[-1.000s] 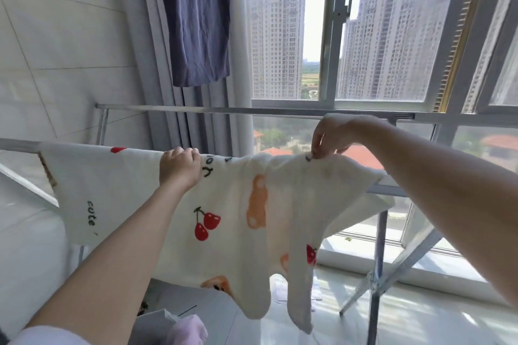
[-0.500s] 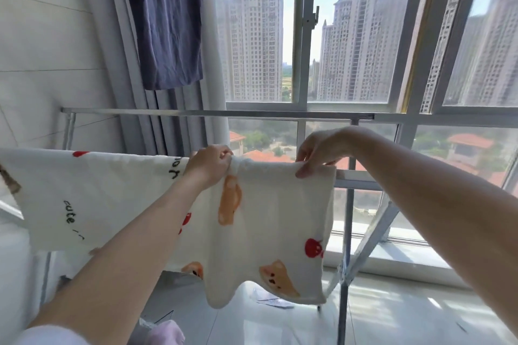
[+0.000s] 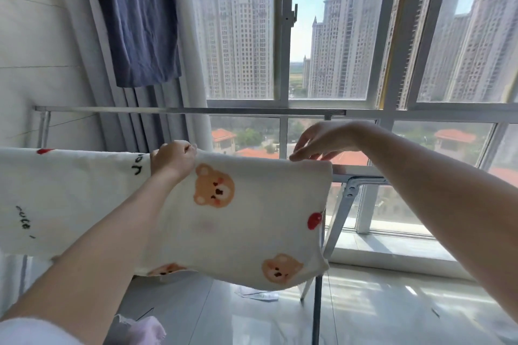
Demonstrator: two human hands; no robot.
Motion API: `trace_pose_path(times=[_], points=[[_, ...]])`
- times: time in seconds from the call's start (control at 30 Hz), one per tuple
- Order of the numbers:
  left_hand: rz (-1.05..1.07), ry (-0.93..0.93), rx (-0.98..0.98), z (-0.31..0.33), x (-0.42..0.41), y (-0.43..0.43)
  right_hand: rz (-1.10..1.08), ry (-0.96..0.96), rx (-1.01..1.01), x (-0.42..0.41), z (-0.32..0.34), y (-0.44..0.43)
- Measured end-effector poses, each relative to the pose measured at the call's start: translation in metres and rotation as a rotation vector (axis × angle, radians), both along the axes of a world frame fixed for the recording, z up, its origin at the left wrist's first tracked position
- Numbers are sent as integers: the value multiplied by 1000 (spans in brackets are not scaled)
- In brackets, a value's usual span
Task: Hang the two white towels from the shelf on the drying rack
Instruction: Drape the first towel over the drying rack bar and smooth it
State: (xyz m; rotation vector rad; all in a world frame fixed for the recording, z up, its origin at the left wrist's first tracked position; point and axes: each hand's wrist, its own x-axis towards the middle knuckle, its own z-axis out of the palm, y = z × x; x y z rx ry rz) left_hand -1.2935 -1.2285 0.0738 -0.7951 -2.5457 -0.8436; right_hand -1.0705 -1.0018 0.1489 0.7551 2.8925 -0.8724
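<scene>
The towel hangs folded over the near bar of the rack, its right edge just short of the rack's corner bracket, its left part running along the bar and out of view. Whether this is one long towel or two side by side on the bar cannot be told; the left forearm covers where a join would be.

What could go wrong: the fold sits close to the right end of the bar, so a tug toward that end could slide the edge off the bar and let that corner drop. The lower hem hangs unevenly, lower toward the bracket, and if more cloth hangs on the near side of the bar than behind it, the towel's own weight could drag it off once both hands leave. The amount behind the bar is hidden.

The left hand is closed in a fist on the towel's top fold at the bar, well left of the bracket, arm stretched forward. The right hand is open, fingers spread and pointing down and left, tips at or just above the fold near the towel's right corner, gripping nothing, wrist raised above the bar.
</scene>
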Motion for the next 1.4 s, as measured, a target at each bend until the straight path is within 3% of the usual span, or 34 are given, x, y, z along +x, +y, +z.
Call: trace_pose_path(times=[0.1,0.2,0.37,0.57,0.63,0.8,0.87,1.17,1.27,1.4], points=[[1,36,1,-1,7,5,20,-107,116,3,-6,-3],[-137,-4,-63,-1,22,12,18,-78,240,11,-6,-2],[-345,-9,-83,2,56,31,22,79,144,26,6,1],[-433,-228,224,12,77,41,27,230,-15,40,26,2],[-438,-244,265,15,85,45,1,239,17,41,20,1],[-512,-125,57,11,104,63,-11,-112,229,38,-4,-5],[-548,-141,-11,7,112,71,-4,-148,287,41,-9,-6],[-487,-11,115,13,134,94,-201,298,381,42,-18,14],[-445,53,108,10,135,97,-223,401,303,44,-13,15],[-554,-30,45,3,132,97,-76,44,182,50,-10,16]])
